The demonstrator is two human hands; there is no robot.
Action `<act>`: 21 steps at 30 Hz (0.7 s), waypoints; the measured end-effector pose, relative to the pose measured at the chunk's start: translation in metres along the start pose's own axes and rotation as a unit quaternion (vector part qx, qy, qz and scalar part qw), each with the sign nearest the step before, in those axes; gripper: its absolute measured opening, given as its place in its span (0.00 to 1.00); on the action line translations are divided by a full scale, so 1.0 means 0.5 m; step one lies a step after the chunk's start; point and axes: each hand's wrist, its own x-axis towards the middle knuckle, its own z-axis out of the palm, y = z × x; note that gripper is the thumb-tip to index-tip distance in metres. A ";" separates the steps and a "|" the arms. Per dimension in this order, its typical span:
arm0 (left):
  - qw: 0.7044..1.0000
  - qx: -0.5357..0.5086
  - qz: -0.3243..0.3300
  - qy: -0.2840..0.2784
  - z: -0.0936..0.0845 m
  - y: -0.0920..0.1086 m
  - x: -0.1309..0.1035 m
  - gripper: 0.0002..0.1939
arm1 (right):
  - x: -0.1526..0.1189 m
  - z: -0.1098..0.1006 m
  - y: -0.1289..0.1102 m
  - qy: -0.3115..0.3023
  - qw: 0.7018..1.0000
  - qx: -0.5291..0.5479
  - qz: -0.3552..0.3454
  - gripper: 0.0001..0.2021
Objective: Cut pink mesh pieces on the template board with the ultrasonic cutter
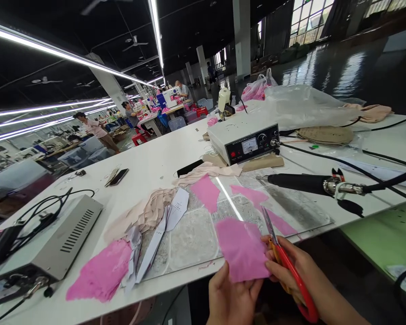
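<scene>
My left hand (233, 298) grips a pink fabric piece (242, 248) from below, thumb on its lower left side. In my right hand (297, 264) is a pair of scissors (295, 276) with red and orange handles, blades pointing up and away; its fingers also touch the fabric's right edge. Behind the fabric lies a grey marbled board (191, 237). On the board rest a pink scrap (205, 193) and another pink piece (248, 194). To the left are a pink fabric pile (103, 271), white perforated strips (154, 246) and ruffled beige fabric (149, 210).
A black-handled corded tool (296, 183) lies across the board's right side. Behind it stands a control box (245, 142) with a meter. Another grey box (62, 241) with cables is at left, near a phone (119, 177). Plastic bags (301, 106) sit at the back. People work farther off.
</scene>
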 end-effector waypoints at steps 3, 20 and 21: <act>0.999 0.001 -0.026 -0.045 0.028 0.007 0.005 0.26 | 0.001 -0.014 -0.006 -0.024 1.000 -0.014 0.010 0.25; 0.997 0.048 -0.044 0.037 0.063 0.003 0.037 0.25 | -0.009 -0.052 -0.042 -0.044 0.992 -0.103 -0.051 0.29; 0.997 0.054 -0.043 0.044 0.066 0.007 0.040 0.25 | -0.009 -0.051 -0.046 -0.043 0.992 -0.100 -0.055 0.28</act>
